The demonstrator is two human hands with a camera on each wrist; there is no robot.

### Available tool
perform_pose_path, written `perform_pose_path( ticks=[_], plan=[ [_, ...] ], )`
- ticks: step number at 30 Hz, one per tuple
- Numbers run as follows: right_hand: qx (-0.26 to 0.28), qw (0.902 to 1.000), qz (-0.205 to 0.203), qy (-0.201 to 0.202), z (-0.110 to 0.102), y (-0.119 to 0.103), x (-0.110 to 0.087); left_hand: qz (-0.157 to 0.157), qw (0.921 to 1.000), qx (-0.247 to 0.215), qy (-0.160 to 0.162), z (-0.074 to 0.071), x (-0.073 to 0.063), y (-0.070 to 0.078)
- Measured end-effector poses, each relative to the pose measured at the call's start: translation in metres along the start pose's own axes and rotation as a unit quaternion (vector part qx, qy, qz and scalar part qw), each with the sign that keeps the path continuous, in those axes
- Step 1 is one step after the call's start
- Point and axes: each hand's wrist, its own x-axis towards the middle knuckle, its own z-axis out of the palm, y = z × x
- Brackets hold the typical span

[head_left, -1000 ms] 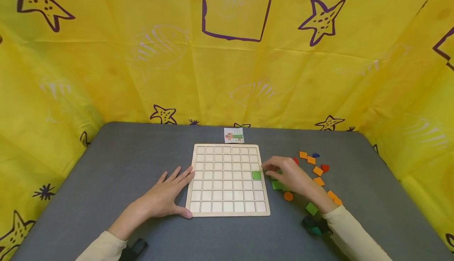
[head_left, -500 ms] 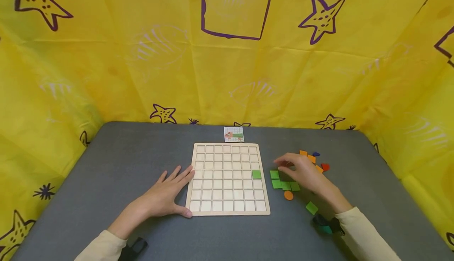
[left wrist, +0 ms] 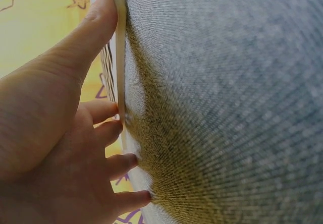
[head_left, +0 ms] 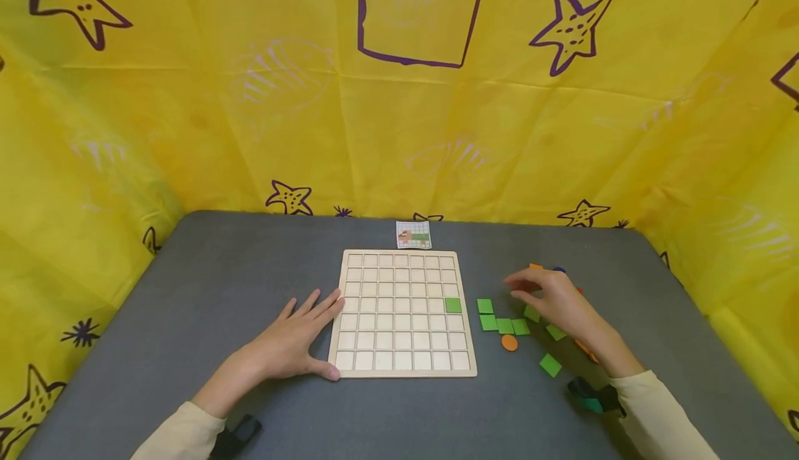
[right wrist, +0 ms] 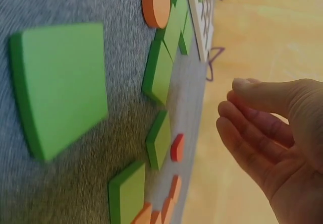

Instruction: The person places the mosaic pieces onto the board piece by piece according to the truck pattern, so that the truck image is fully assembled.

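Observation:
A pale wooden grid board (head_left: pixel 402 316) lies on the dark grey table, with one green square tile (head_left: pixel 453 305) in its rightmost column. Along the board's left edge rests my left hand (head_left: pixel 284 345), fingers spread, thumb at the near corner. The left wrist view shows that thumb (left wrist: pixel 103 12) against the board's rim. Over the loose pieces to the right of the board hovers my right hand (head_left: pixel 555 300). Its fingers bend loosely toward the thumb, and nothing shows between them in the right wrist view. Below it lie green square tiles (head_left: pixel 504 326) and an orange round piece (head_left: pixel 509 343).
A small picture card (head_left: pixel 413 235) lies behind the board. Orange pieces (head_left: pixel 587 350), a blue piece (head_left: pixel 560 270) and a red piece (right wrist: pixel 177 148) lie around the right hand, partly hidden by it. A yellow patterned cloth (head_left: pixel 399 113) hangs around the table.
My right hand has moved right from the board's edge over the loose pieces, uncovering green tiles beside the board. The left hand stays at the board's left edge.

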Motion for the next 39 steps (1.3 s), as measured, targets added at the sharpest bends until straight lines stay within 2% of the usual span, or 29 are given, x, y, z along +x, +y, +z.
perform_pose_path(
  ticks=[4, 16, 26, 39],
  plan=[
    [0.000, 0.9998, 0.021, 0.003, -0.006, 0.004, -0.005, -0.001, 1.0000, -0.001, 0.000, 0.000, 0.001, 0.000],
    [0.011, 0.9990, 0.044, -0.003, -0.014, 0.010, -0.021, -0.008, 0.9999, -0.004, -0.005, 0.001, 0.003, -0.001],
    [0.018, 0.9978, 0.058, -0.027, -0.011, 0.012, -0.032, -0.013, 0.9999, -0.007, -0.007, 0.000, 0.003, 0.001],
    [0.022, 0.9991, 0.035, -0.005, -0.004, 0.020, -0.043, -0.013, 0.9999, -0.004, -0.005, 0.002, 0.003, -0.001]
  ],
)
